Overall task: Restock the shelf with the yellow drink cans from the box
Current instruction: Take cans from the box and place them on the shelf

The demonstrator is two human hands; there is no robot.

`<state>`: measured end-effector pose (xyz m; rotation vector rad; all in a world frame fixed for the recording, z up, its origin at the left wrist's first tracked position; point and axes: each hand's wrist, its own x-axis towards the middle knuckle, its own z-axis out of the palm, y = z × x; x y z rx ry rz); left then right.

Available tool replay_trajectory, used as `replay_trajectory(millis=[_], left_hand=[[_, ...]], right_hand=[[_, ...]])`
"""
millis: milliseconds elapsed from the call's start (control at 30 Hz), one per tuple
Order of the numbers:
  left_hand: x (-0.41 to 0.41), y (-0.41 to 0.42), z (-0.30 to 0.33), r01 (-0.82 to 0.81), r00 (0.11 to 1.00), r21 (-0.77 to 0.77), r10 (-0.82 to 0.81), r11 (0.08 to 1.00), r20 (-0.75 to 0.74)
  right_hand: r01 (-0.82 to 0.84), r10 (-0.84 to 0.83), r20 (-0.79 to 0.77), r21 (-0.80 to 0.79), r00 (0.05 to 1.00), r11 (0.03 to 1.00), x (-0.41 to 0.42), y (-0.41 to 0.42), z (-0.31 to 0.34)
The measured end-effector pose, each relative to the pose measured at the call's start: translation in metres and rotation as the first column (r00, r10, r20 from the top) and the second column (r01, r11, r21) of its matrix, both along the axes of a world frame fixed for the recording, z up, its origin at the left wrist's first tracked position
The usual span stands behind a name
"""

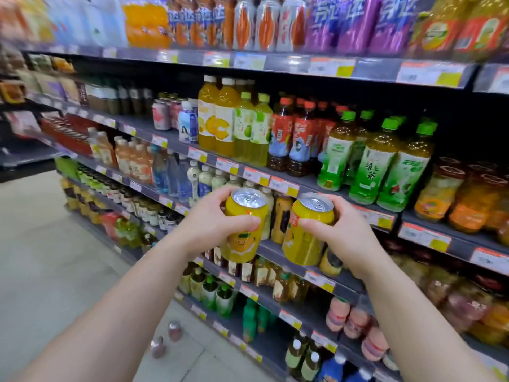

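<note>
Yellow aluminium cans, one per hand, held upright in air before shelving. Left hand [212,224] wraps left can [243,227]: thumb across front, fingers curled behind silver lid; smiling fruit cartoon on label. Right hand [340,232] clasps right can [307,230] the same way, can tilted slightly left. Cans near, not touching. Beyond, dark grey shelf [286,253] with price tags; above it, green-capped tea bottles [369,161], orange juice bottles [217,119]. Two small pinkish cans [166,339] on pale floor.
</note>
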<state>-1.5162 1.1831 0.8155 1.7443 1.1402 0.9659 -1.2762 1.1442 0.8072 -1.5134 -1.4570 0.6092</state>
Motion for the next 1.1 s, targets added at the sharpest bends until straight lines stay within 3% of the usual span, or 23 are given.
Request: replay_trajectory(millis=[167,433,900,1100], left_hand=[[-0.083,0.057,0.018,-0.016,0.999,0.025,0.016,1.0,-0.033],[-0.186,0.15,0.012,-0.105,0.993,-0.011,0.105,0.994,0.051],[-0.324,0.356,0.008,-0.286,0.943,-0.028,0.286,0.958,0.171],[-0.369,0.427,0.007,-0.226,0.955,-0.029,0.227,0.974,0.19]], right_hand=[[-0.009,0.012,-0.087,0.035,0.996,0.999,-0.082,0.061,0.009],[-0.08,0.079,-0.043,-0.013,0.996,0.997,-0.182,0.162,0.012],[-0.201,0.204,-0.069,0.055,0.976,0.978,-0.331,0.392,0.028],[-0.154,0.156,-0.061,0.048,0.986,0.987,-0.372,0.455,0.031]])
